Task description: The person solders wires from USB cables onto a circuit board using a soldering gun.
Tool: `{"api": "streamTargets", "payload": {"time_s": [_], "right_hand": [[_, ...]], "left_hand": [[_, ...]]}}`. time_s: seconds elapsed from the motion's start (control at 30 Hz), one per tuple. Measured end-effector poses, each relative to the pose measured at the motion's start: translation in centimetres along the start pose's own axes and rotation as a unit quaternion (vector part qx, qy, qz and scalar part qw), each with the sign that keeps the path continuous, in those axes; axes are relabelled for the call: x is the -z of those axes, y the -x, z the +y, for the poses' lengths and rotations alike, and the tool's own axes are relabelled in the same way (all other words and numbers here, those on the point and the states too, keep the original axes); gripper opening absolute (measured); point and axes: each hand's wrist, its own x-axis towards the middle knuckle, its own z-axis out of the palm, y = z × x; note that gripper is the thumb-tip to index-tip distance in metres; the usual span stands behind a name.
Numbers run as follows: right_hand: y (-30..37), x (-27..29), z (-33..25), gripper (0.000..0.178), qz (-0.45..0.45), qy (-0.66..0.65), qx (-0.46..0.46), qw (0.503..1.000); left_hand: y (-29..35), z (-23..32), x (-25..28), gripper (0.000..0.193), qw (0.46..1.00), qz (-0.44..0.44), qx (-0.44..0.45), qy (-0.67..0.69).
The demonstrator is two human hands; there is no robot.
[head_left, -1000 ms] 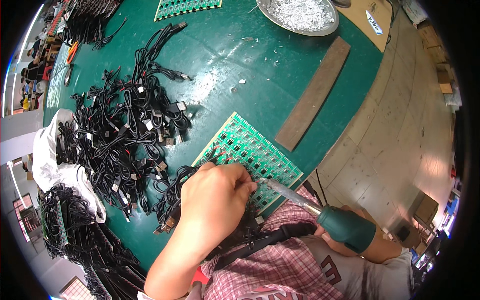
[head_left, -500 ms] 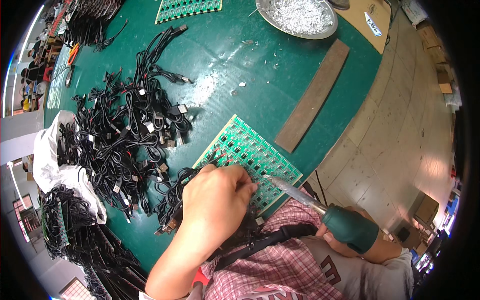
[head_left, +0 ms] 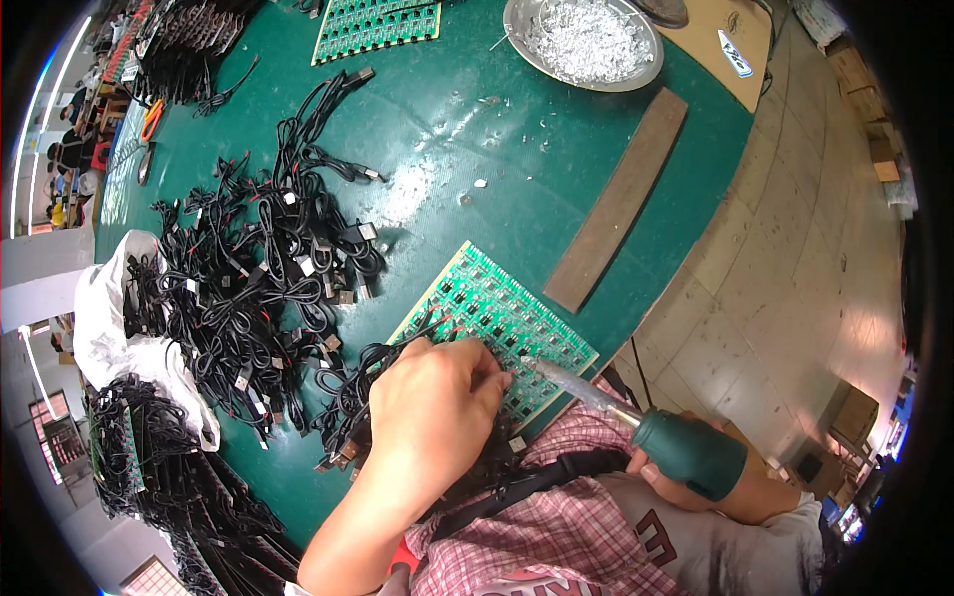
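Observation:
A green circuit board (head_left: 527, 308) with rows of small parts lies at a slant on the table in front of me. Over its near left part my left hand (head_left: 432, 407) is closed in a pinch; what its fingertips hold is hidden. Thin red wire ends and black cables show beside that hand. My right hand (head_left: 656, 477), partly covered by the tool, grips a soldering iron (head_left: 691, 452) with a thick dark green handle. The iron's pale tip points left, at the board's parts just right of my left fingertips.
Bundled black USB cables (head_left: 248, 288) heap up on the green table (head_left: 427, 129), left of the board. A brown strip (head_left: 616, 209) lies to the right. Farther back are a metal dish (head_left: 512, 40) of whitish bits and another circuit board (head_left: 378, 25). More cables hang at the lower left.
The whole view has shifted slightly, so the table things sit a little lower in the picture. Both hands and the soldering iron keep nearly the same place over the board.

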Motion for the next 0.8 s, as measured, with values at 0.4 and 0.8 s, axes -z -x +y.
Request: {"api": "streamTargets", "payload": {"time_s": [0.4,0.8], "right_hand": [[-10.7,-2.0,-1.3,0.033,0.097,-0.618,0.001,0.78],[-10.3,-2.8,-0.6,0.034,0.112,-0.674,0.005,0.73]], "left_hand": [[7.2,-1.4,0.6,0.038,0.93,0.024,-0.299,-0.211],[10.0,-6.4,0.3,0.036,0.902,0.069,-0.283,-0.317]]}}
